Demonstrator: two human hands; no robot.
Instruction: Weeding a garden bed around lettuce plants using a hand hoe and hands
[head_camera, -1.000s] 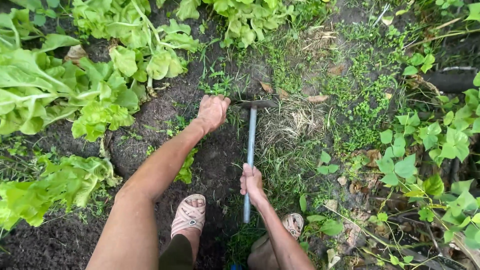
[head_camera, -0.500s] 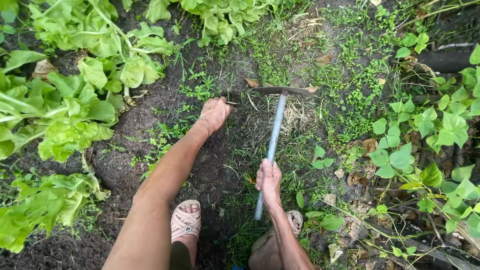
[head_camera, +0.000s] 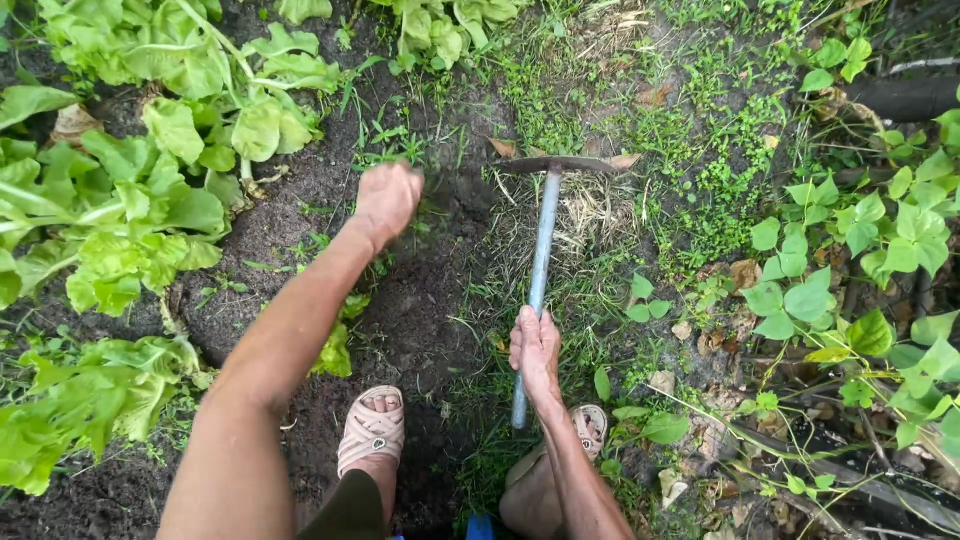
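Right hand (head_camera: 536, 345) clamped on grey metal-handled hoe (head_camera: 541, 250), blade resting in grass w/ dry straw. Left hand (head_camera: 388, 198) curled into fist over dark soil (head_camera: 420, 320), beside green lettuce plants (head_camera: 150, 190).

1 head-worn view looks steeply down from above the person's own arms, which enter from the bottom edge and reach away from the lens. The left hand (head_camera: 388, 198) lies far up the picture, the right hand (head_camera: 536, 347) nearer, around mid-frame. Ground shows close on every side of both hands. No 2nd view overlaps it.
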